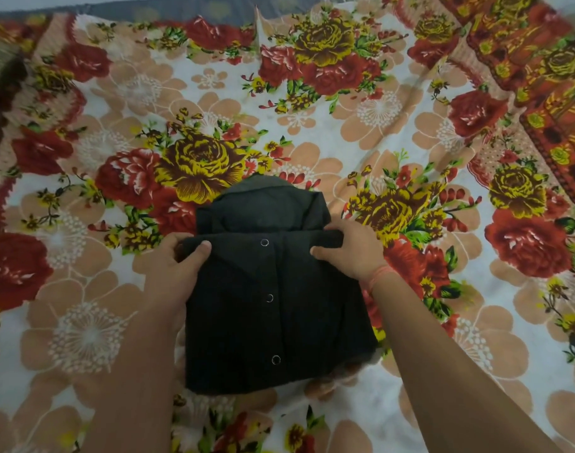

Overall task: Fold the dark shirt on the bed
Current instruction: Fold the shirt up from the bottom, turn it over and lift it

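A dark, near-black button-front fabric shirt [273, 305] lies folded into a compact rectangle on the bed, in the lower middle of the view, its front placket facing up with three round metal snap buttons [269, 298] running down the centre. The near portion is doubled over the far one, so a thick folded edge crosses the garment from side to side, and beyond that edge a narrower layer with the collar area pokes out toward the far side of the bed.

The person's left hand [178, 259] grips the left end of that folded edge, thumb on top of the cloth and fingers curled around and under it. The right hand [348, 250] clasps the right end in the same way, fingers wrapped over the top of the rolled edge and thumb pressing the front panel. Both bare forearms reach in from the bottom of the frame, converging on the shirt; a thin orange thread band [379, 276] circles the right wrist.

Beneath the shirt spreads a white bedsheet printed with large red and yellow roses and peach blossoms [312, 132], lightly wrinkled. A darker red-and-orange patterned border [541, 76] runs along its far right side.
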